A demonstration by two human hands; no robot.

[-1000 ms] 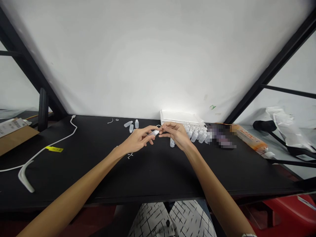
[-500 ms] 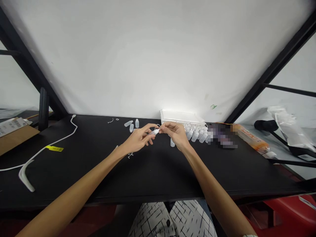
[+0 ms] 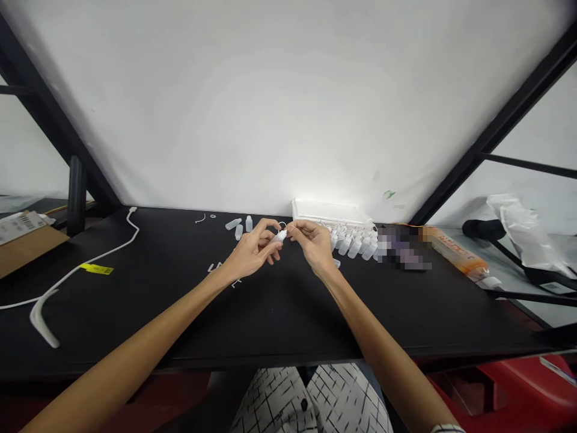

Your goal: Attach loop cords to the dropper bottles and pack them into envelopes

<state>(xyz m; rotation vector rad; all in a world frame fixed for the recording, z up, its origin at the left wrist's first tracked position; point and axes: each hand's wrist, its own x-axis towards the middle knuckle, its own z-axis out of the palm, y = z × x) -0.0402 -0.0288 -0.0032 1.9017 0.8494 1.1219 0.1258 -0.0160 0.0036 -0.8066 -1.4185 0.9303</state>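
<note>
My left hand point(image 3: 255, 248) is closed around a small translucent dropper bottle point(image 3: 280, 236), its white tip pointing up and to the right. Close against that tip, my right hand point(image 3: 314, 242) pinches with thumb and forefinger. A thin white strip point(image 3: 282, 224) arches over the bottle neck into the right fingertips; its ends are hidden. Behind my left hand, several similar bottles point(image 3: 239, 231) stand or lie on the black table point(image 3: 270, 325). Small white plastic pieces point(image 3: 236, 282) lie scattered beside my left wrist.
Rows of small bottles point(image 3: 354, 246) stand right of my right hand, before a white box-like item point(image 3: 331, 211) at the wall. An orange-and-clear package point(image 3: 457, 249) lies farther right. A white cable point(image 3: 74, 275) with a yellow tag point(image 3: 97, 269) crosses the left side.
Both hands have shifted slightly left, with the bottle still in the left hand. The right hand no longer covers some of the bottles behind it. The camera view has moved a little.
</note>
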